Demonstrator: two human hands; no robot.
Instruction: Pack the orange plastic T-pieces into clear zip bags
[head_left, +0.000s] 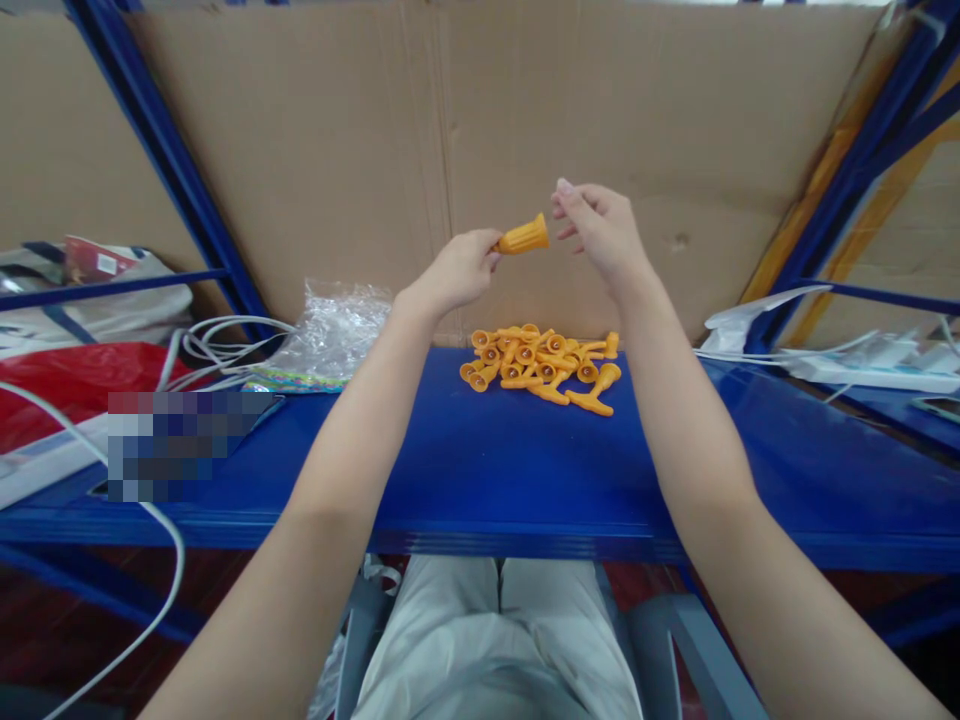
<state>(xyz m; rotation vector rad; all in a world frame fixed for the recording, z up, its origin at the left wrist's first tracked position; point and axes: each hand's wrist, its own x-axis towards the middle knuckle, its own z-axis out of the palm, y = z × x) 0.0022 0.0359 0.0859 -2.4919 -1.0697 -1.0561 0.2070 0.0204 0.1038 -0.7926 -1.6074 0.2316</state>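
Above the blue table my left hand (471,268) grips a yellow-orange plastic piece (525,237) by its narrow end. This piece has a ribbed, bell-shaped body and lies nearly level, its flared mouth pointing right. Just beyond that mouth is my right hand (600,225), raised with thumb up and fingers loosely bent and apart; I see nothing in it. Below both hands, a pile of similar yellow-orange pieces (525,355) rests at the back of the table. Several have bar-shaped T-handles, and shiny metal shows inside some of the bell mouths.
Cardboard (525,120) stands behind the blue table (517,480), between blue posts. Left of the pile lie a clear plastic bag (341,325), white cables (225,335) and a red bag (75,390). A white power strip (870,370) is at right.
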